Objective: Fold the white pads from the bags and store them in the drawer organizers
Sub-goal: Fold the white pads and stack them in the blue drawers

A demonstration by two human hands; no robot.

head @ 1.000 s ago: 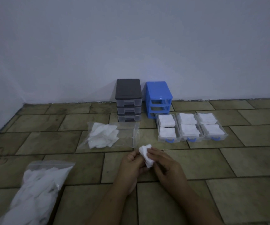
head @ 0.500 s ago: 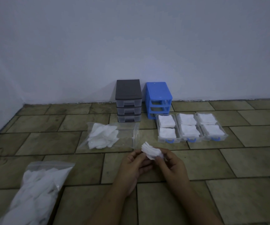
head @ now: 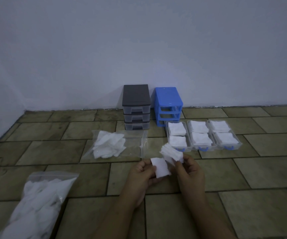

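Low in mid-frame, the left hand [head: 143, 171] pinches one pad [head: 160, 167] while the right hand [head: 188, 167] pinches the loose stack [head: 172, 152] just beside it; that thin grip could let the stack fan and drop; a second ago both hands held a single wad.

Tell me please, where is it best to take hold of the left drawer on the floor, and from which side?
Grip the drawer by its blue handle on the near end wall, coming from the person's side. That handle sticks out toward you, while another drawer crowds its right side.
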